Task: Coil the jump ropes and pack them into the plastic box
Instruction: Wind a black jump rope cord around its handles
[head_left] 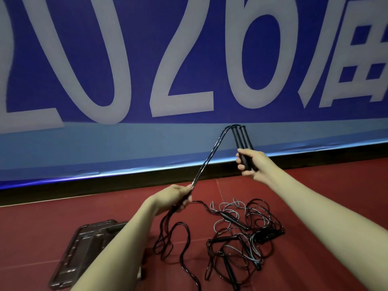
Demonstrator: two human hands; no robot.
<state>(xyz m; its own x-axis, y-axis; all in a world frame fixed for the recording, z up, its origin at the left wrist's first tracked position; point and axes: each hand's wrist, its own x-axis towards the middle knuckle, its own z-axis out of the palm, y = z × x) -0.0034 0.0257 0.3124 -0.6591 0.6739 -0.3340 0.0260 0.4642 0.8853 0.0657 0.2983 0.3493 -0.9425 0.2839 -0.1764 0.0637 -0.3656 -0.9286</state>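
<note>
Dark plastic box [84, 248] low left, partly behind left forearm. Left hand [176, 198] fingers curled round doubled black rope [210, 154]; slack trails below. Right hand [251, 163] grips both handles [241, 141] upright. Tangled rope pile [241, 232] below right fingers; bare red floor [315, 196] right.

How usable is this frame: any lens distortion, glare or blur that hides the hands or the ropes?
Head view: strong wide-angle bowing, the banner edge and black baseboard curve; a bright glare streak runs along the banner's bottom edge; both hands are sharp, right hand on the paired handles, left hand gripping the doubled rope; the rope pile is legible, the plastic box dim and partly hidden.
</note>
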